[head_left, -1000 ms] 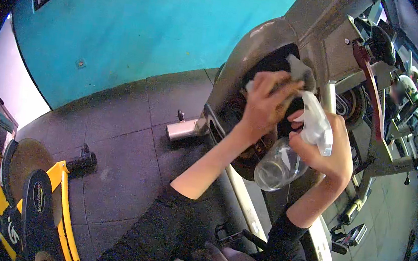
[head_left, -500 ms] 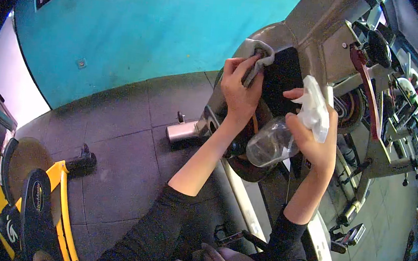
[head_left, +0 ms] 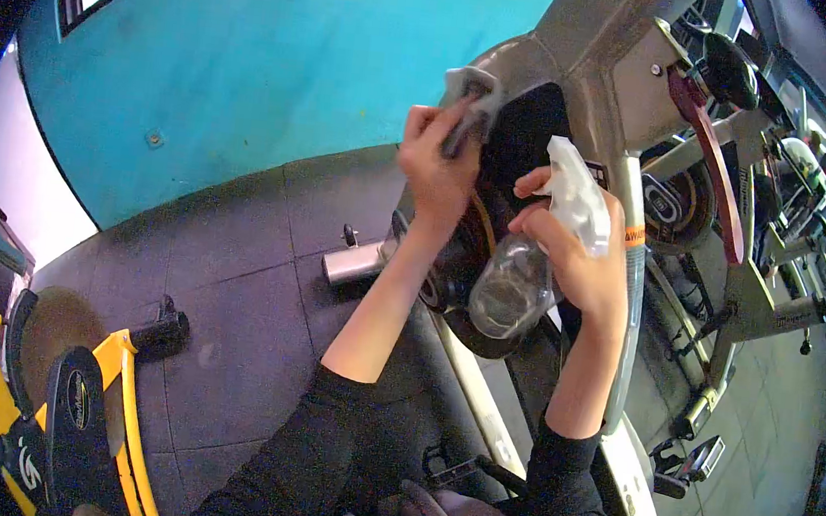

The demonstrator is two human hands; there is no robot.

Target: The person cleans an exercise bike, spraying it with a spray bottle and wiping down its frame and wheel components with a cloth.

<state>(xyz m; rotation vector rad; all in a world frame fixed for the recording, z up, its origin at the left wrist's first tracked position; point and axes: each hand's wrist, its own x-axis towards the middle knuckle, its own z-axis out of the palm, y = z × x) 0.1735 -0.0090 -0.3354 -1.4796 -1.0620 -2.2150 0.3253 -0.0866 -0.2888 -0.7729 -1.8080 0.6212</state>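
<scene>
My left hand [head_left: 438, 166] is closed on a grey cloth [head_left: 486, 88], which bunches up past the fingertips against the rounded grey housing of an exercise bike [head_left: 526, 62]. In my right hand [head_left: 587, 260] is a clear spray bottle [head_left: 510, 287] with a white trigger head [head_left: 578, 199]. My fingers wrap round its neck, and the bottle tilts with its base toward the lower left. A black panel [head_left: 531, 120] on the housing lies between the two hands. Whether the cloth presses on the surface is hard to tell.
A yellow-framed machine [head_left: 123, 429] with a black pad stands at lower left. A turquoise wall [head_left: 283, 56] rises behind dark floor tiles [head_left: 226, 340]. More exercise bikes [head_left: 736, 210] line the right side. A pedal [head_left: 447, 470] sticks out near my body.
My left hand with the cloth has shifted left in view. My right hand and the spray bottle have also moved left, and the bottle stands more upright. The view has shifted slightly.
</scene>
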